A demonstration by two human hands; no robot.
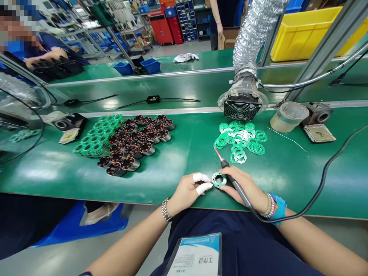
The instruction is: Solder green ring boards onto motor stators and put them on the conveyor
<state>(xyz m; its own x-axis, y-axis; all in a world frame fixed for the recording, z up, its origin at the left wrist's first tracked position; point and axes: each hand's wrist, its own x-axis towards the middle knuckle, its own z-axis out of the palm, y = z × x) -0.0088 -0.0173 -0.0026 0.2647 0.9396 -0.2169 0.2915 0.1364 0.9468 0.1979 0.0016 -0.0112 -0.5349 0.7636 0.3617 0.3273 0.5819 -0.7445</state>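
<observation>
Near the bench's front edge, my left hand (188, 189) pinches the left side of a round motor part with a green ring-shaped circuit board (219, 179) on top. White finger cots cover its thumb and forefinger. My right hand (244, 184) holds a soldering iron (236, 185), its tip pointing up and left, away from the board. The fingers of that hand also touch the ring's right side. Just beyond lies a loose pile of green ring boards (240, 138). Rows of motor stators with copper windings (135, 145) stand to the left.
A fume fan (243, 109) hangs under a silver duct behind the pile. A cup (289, 117) and a soldering iron stand (319, 120) are at right. Stacked green boards (97, 136) and another stand (69, 124) sit at left. The iron's cable (319, 188) crosses my right forearm.
</observation>
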